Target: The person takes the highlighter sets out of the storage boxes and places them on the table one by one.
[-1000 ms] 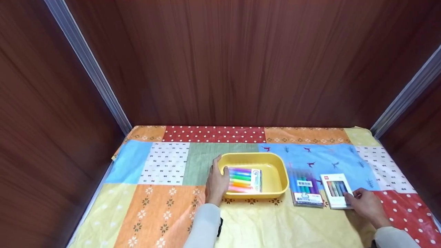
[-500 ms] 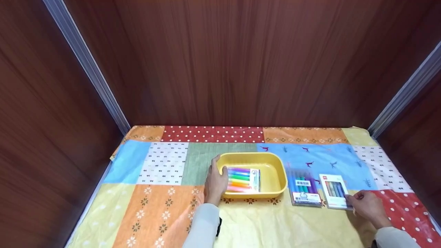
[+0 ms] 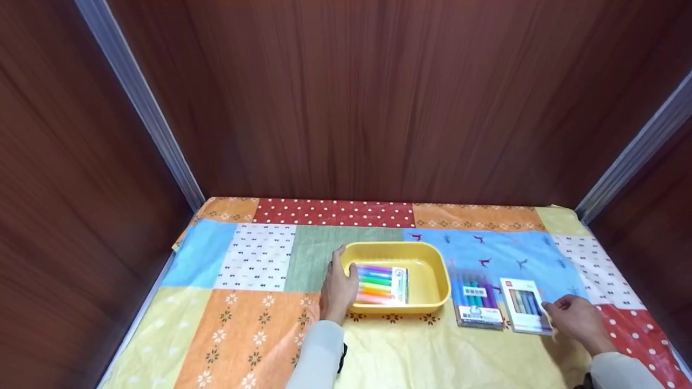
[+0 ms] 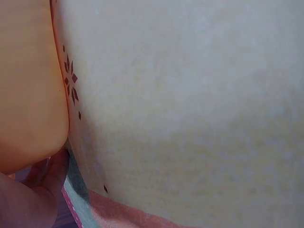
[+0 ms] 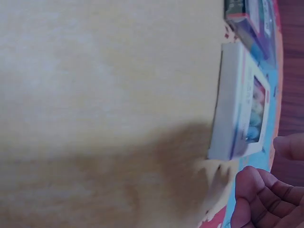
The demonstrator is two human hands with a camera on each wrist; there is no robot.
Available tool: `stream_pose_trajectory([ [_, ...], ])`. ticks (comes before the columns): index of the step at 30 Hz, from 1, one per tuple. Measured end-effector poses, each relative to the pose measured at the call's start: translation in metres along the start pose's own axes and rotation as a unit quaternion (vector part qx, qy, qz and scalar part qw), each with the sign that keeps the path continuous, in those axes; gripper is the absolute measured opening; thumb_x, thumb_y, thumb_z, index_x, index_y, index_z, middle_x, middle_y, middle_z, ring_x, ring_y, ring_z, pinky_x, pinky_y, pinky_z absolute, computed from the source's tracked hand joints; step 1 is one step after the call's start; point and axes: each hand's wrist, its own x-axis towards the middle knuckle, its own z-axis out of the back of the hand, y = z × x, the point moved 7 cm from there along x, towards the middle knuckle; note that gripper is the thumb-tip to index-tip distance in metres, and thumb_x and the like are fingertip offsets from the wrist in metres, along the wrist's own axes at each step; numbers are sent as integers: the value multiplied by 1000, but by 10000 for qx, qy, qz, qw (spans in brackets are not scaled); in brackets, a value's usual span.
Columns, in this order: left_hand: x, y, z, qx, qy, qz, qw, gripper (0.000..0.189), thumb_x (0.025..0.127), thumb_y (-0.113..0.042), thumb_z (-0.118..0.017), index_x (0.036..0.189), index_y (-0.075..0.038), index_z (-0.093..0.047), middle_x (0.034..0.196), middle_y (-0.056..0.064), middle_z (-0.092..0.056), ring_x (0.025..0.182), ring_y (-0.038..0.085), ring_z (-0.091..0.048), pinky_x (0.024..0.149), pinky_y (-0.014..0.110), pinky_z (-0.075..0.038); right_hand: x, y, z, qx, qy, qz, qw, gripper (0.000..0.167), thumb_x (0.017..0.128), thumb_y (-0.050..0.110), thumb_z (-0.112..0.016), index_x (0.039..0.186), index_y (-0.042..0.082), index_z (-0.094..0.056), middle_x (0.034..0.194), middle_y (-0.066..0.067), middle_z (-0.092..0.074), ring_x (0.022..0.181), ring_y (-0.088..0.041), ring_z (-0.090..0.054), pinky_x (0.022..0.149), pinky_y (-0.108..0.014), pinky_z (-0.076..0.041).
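Note:
My left hand (image 3: 339,289) grips the left end of a yellow plastic basin (image 3: 432,300), thumb over the rim and fingers outside. In the left wrist view the basin (image 4: 31,85) looks orange and hides part of that hand. A pack of rainbow-coloured pens (image 3: 383,284) lies inside, near the left thumb. At the right, a white windowed box of coloured pens (image 3: 517,319) lies flat on the cloth. Beside its right edge is my right hand (image 3: 579,322), fingers loosely bent. The right wrist view shows a gap between its fingertips (image 5: 249,178) and the box (image 5: 227,107).
A clear case of blue, green and purple pens (image 3: 478,298) lies between the basin and the white box. A patchwork tablecloth (image 3: 254,319) covers the table. Brown wood-grain panels (image 3: 346,108) with metal corner strips (image 3: 143,102) close off the back and sides.
The right thumb, earlier over the white box's lower right corner, has drawn back to beside its edge. My left hand keeps its grip on the basin. The head view has shifted slightly.

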Motion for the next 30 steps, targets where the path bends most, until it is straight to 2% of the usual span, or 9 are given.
stream_pose_trajectory([
  [5, 0, -4, -3, 75, 48, -180, 9998, 51, 105, -34, -48, 153, -36, -31, 147, 12, -53, 64, 20, -52, 53, 33, -37, -3, 9, 1, -138, -322, 340, 9988, 43, 97, 35, -56, 97, -7, -60, 79, -12, -61, 73, -22, -57, 60, -30, -43],
  [13, 0, -2, -2, 187, 51, -191, 9996, 51, 105, -35, -49, 153, -35, -31, 142, 14, -55, 68, 22, -54, 56, 33, -38, -5, 42, -13, 550, 159, 531, 9969, 44, 100, 34, -57, 110, -9, -58, 88, -10, -62, 73, -16, -61, 62, -28, -51],
  [22, -1, 2, -1, 240, 119, -98, 9996, 50, 106, -40, -45, 153, -38, -29, 145, 13, -53, 71, 21, -56, 57, 33, -39, -10, 85, -30, 640, 275, 895, 9935, 46, 100, 43, -57, 112, -2, -58, 89, -10, -65, 73, -17, -62, 64, -29, -51],
  [27, -1, 0, -1, 211, 52, -98, 9997, 50, 106, -40, -45, 153, -37, -30, 144, 13, -54, 68, 21, -55, 56, 33, -40, -11, 108, -35, 727, 265, 1213, 9896, 49, 100, 48, -57, 111, 0, -59, 92, -13, -67, 73, -21, -63, 60, -33, -50],
  [30, -1, -3, -2, 198, 24, -135, 9997, 50, 106, -40, -46, 153, -36, -30, 145, 13, -54, 68, 21, -55, 56, 32, -39, -12, 123, -37, 725, 237, 1405, 9871, 46, 100, 47, -58, 109, 2, -60, 91, -12, -66, 72, -21, -63, 59, -32, -48],
])
